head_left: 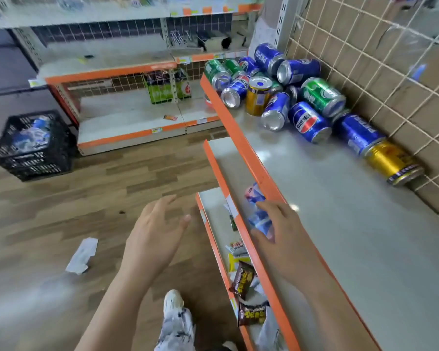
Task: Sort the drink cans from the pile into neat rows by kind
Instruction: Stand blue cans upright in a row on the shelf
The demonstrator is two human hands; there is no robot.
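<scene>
Blue cans (308,121) seven, green cans (322,96) three, gold cans (393,162) two

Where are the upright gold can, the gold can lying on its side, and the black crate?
upright gold can (256,102), head view, on its side wall
gold can lying on its side (388,160), head view, middle of its body
black crate (33,164), head view, front wall
</scene>
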